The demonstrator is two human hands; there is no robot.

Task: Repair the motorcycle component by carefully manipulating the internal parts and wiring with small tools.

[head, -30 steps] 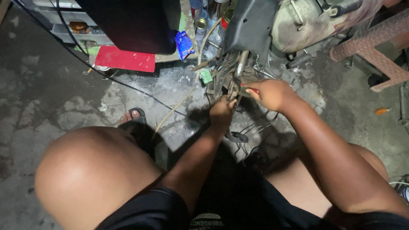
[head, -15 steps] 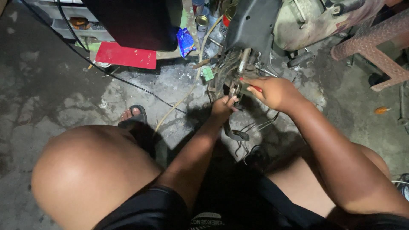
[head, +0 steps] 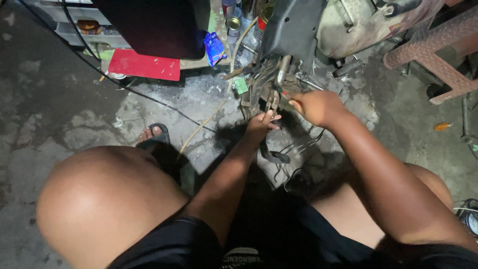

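Head view, looking down: left hand (head: 261,122) pinches the lower end of the tangled metal linkage (head: 266,92) under the dark scooter panel (head: 291,30); right hand (head: 316,107) is closed around a red-handled tool (head: 286,95) pressed to that linkage; red board (head: 144,65) lies well left on the concrete floor (head: 55,114).

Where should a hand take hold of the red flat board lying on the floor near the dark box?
Probably the red board's near long edge, reached from the person's side: that edge lies bare on the concrete floor, while the far edge is tucked under the dark box. A black cable runs close in front.
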